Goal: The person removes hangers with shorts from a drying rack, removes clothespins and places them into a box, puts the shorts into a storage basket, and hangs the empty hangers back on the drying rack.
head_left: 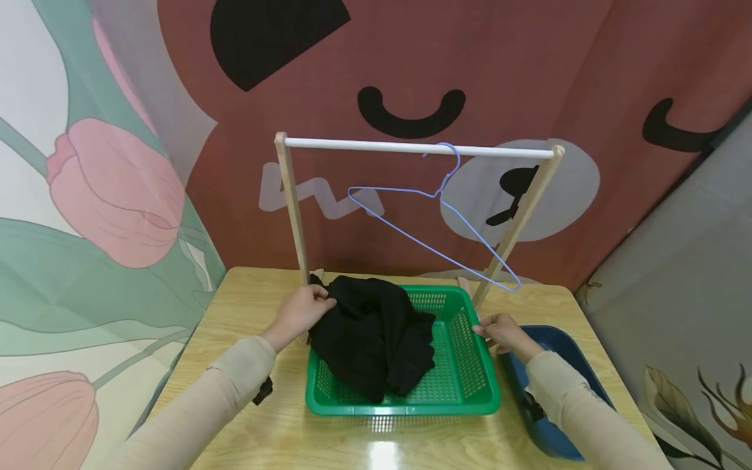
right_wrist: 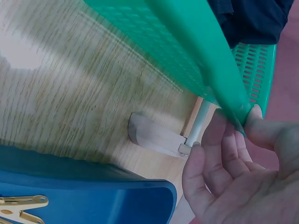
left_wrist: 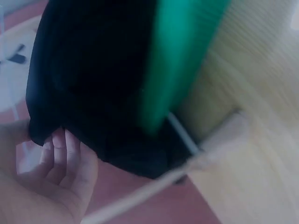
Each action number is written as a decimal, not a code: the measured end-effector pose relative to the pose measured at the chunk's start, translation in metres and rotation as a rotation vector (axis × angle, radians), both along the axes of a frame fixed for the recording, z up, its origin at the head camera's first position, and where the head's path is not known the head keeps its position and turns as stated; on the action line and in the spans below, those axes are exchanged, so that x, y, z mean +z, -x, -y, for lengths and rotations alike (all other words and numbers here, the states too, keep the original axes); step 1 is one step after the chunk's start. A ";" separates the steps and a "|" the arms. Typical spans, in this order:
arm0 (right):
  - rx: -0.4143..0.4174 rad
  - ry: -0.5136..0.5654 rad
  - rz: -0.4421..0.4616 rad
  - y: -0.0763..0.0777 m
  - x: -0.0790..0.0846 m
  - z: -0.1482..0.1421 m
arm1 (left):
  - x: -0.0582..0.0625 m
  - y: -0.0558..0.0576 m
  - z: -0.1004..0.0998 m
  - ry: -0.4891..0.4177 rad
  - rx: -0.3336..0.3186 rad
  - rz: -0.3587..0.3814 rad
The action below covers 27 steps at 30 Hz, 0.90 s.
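Observation:
A bundle of black cloth lies in a green plastic basket and spills over its left rim. My left hand pinches the cloth at that left side, thumb against fingers; in the left wrist view the dark cloth hangs down over the basket's edge. At the opposite side my right hand grips the basket's right rim. The right wrist view shows the thumb on top of the green rim with the fingers curled beneath it.
Behind the basket stands a wooden rack with a white bar. A blue wire hanger hangs from the bar. On the table, right of the basket, sits a blue bin, holding a yellowish clothespin.

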State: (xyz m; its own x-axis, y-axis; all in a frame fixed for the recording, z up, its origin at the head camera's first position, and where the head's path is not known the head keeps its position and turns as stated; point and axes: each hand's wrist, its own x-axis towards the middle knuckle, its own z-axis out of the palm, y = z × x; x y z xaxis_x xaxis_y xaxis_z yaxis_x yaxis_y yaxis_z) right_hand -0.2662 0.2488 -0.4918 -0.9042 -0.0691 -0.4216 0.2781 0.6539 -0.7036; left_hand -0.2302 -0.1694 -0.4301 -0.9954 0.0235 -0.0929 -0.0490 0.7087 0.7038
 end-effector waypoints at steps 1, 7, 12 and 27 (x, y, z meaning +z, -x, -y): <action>0.002 0.001 0.001 0.000 0.000 0.000 | 0.004 -0.003 -0.005 -0.016 -0.015 -0.011; -0.006 0.015 0.003 -0.002 0.000 0.000 | 0.019 -0.019 -0.042 -0.080 -0.126 -0.067; -0.017 0.028 0.012 -0.002 -0.002 -0.002 | 0.020 -0.030 -0.074 -0.101 -0.237 -0.058; -0.058 0.024 0.043 -0.007 -0.001 -0.005 | -0.011 -0.066 -0.150 0.074 -0.490 -0.034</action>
